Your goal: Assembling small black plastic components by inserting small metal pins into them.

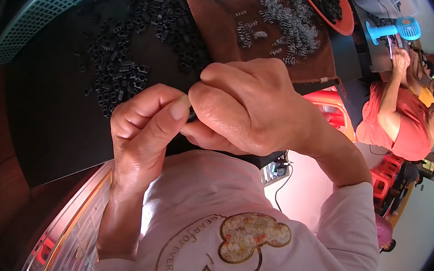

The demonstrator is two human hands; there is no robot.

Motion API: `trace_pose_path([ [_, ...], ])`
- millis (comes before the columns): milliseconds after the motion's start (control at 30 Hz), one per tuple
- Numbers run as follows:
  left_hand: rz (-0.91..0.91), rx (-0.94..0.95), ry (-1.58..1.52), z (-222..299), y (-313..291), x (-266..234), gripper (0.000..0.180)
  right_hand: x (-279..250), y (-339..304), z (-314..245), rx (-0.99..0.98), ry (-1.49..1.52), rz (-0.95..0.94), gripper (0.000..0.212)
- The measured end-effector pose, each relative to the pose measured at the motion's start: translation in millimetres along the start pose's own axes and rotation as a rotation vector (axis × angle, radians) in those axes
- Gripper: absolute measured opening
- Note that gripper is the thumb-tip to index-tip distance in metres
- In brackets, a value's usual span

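Observation:
My left hand (pixel 147 120) and my right hand (pixel 249 107) meet in front of my chest, over the near edge of the black table (pixel 58 134). Both are closed, fingertips pressed together around a small black part (pixel 193 116). Only a dark sliver of it shows; my fingers hide the rest. Just beyond my left hand lie many loose small black plastic parts (pixel 113 66), tube-like and blocky. Past my right hand, a brown cloth (pixel 221 41) carries a spread of small metal coil springs (pixel 287 21).
A teal perforated basket (pixel 55 10) stands at the far left. An orange-red tray (pixel 346 19) with dark pieces sits at the back right. A blue fan (pixel 408 28), red plastic stools (pixel 381 182) and a co-worker in a red shirt (pixel 398 123) are on the right.

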State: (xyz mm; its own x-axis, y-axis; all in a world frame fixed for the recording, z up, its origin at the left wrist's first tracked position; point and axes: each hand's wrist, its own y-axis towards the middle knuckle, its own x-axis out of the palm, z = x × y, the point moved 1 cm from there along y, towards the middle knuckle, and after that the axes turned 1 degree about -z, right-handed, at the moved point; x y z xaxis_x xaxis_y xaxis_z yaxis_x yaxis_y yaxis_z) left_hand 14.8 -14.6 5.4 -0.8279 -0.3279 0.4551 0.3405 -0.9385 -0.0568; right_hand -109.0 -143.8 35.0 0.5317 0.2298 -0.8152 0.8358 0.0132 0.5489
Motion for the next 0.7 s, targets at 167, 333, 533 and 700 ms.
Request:
trace_pose_path([
  [167, -0.064, 0.047, 0.062, -1, 2, 2, 0.019, -5, -8, 3, 0.058, -0.027, 0.02, 0.027],
  [333, -0.035, -0.016, 0.012, 0, 0, 4, 0.031, -49, -20, 46, 0.076, -0.238, 0.235, 0.033],
  [533, -0.038, 0.039, 0.098, -5, -1, 8, 0.025, -111, -54, 138, 0.711, -0.37, 0.175, 0.025],
  [700, -0.054, 0.053, 0.153, -4, -3, 4, 0.02, -128, -68, 211, 0.636, -0.559, 0.101, 0.036],
])
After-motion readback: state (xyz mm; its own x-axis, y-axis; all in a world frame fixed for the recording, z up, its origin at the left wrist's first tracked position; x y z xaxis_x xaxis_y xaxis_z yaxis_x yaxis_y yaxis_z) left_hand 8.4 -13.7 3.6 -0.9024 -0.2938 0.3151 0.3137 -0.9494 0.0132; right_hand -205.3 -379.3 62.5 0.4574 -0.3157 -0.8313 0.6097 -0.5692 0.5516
